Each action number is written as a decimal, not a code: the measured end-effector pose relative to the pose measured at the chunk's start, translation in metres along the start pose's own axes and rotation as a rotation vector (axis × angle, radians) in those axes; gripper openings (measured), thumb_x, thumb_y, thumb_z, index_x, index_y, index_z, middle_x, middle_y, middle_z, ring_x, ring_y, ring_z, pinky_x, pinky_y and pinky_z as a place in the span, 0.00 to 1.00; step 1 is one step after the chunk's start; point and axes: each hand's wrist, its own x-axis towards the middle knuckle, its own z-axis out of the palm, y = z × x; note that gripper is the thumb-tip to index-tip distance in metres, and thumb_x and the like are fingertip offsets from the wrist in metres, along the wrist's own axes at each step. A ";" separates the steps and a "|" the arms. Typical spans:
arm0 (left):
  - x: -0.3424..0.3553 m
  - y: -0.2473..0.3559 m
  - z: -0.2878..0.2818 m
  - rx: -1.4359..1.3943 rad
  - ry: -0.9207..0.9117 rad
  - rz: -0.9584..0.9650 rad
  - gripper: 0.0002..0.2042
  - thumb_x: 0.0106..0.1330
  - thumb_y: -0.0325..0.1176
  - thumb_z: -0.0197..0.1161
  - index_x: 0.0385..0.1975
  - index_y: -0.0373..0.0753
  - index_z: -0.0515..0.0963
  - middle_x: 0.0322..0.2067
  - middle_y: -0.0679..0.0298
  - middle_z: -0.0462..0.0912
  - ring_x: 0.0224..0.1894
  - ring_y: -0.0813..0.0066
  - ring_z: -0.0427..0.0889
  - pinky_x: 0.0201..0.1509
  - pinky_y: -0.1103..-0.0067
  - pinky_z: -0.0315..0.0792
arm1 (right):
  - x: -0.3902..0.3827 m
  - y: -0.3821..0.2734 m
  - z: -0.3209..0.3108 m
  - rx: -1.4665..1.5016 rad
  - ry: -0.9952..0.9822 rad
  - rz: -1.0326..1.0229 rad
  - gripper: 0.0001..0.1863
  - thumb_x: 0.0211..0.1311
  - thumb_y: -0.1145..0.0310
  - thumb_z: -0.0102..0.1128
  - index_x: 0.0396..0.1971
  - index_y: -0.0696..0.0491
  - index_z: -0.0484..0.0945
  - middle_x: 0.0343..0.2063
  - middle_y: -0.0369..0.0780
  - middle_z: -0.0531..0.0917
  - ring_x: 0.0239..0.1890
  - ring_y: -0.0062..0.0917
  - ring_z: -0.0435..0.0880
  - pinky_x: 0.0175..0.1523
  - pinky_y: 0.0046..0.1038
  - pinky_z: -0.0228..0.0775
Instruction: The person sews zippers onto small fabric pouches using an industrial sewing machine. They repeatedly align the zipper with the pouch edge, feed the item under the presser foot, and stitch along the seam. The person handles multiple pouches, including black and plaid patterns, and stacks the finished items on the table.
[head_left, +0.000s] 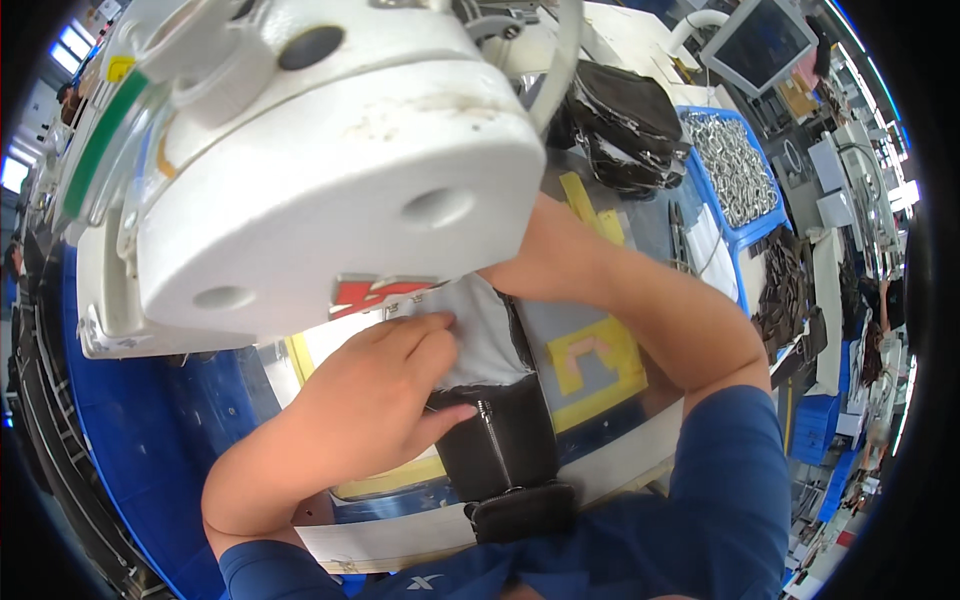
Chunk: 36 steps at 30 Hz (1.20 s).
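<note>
A large white sewing machine head fills the upper middle of the view. Under it lies a black leather piece with a zipper and a grey fabric lining. My left hand rests flat on the lining and the top of the black piece, fingers pressing down. My right forearm reaches in from the right, and my right hand is hidden behind the machine head. Yellow tape guides mark the work surface to the right of the piece.
A blue bin of metal rings stands at the right rear. Black leather pieces are piled behind the machine. A monitor sits at the top right. A blue table edge runs along the left.
</note>
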 end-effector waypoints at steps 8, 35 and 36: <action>0.003 0.002 0.004 0.155 -0.092 0.004 0.35 0.57 0.33 0.78 0.67 0.36 0.74 0.62 0.43 0.79 0.56 0.42 0.83 0.61 0.61 0.79 | 0.003 -0.010 -0.010 -0.015 -0.089 0.044 0.15 0.63 0.64 0.62 0.28 0.63 0.87 0.29 0.55 0.87 0.39 0.54 0.88 0.49 0.50 0.81; -0.011 -0.004 0.018 0.397 -0.139 -0.027 0.33 0.53 0.37 0.73 0.61 0.30 0.78 0.58 0.39 0.82 0.48 0.55 0.88 0.54 0.68 0.83 | -0.010 -0.029 -0.001 -0.171 -0.075 0.008 0.21 0.59 0.64 0.70 0.53 0.50 0.87 0.48 0.44 0.89 0.50 0.44 0.87 0.55 0.43 0.80; -0.010 -0.002 0.017 0.402 -0.154 -0.035 0.33 0.53 0.37 0.73 0.61 0.30 0.78 0.58 0.38 0.82 0.48 0.55 0.88 0.54 0.69 0.83 | -0.010 -0.031 0.001 -0.166 -0.066 0.019 0.21 0.59 0.64 0.70 0.53 0.50 0.87 0.48 0.44 0.89 0.51 0.44 0.87 0.56 0.43 0.79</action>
